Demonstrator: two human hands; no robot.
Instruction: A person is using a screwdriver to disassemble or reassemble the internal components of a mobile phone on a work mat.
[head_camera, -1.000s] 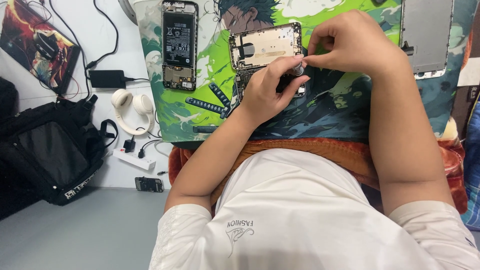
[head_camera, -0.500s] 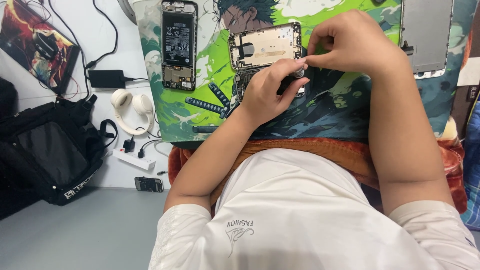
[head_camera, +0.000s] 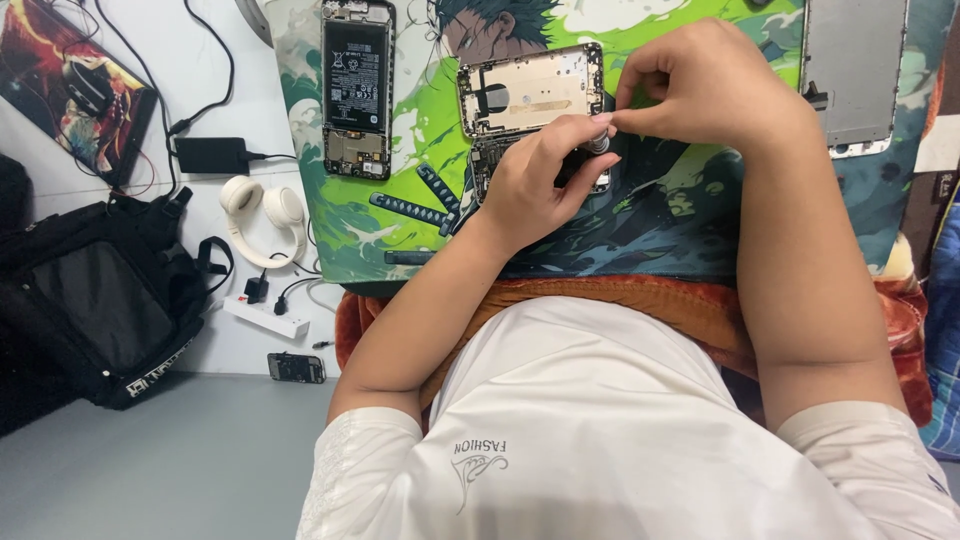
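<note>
An opened phone body (head_camera: 530, 95) with bare metal insides lies on a green illustrated desk mat (head_camera: 420, 215). My left hand (head_camera: 535, 180) rests over the phone's lower end, fingers curled around a small dark, metal-tipped tool (head_camera: 597, 143). My right hand (head_camera: 705, 85) hovers just right of the phone, its thumb and forefinger pinched at the tool's tip. What the pinch holds is too small to tell.
A second opened phone (head_camera: 357, 85) with its battery showing lies at the mat's left. A grey screen panel (head_camera: 855, 70) sits at the right. Left of the mat are white headphones (head_camera: 262, 212), a black charger (head_camera: 210, 155), a white power strip (head_camera: 265, 317) and a black backpack (head_camera: 95, 300).
</note>
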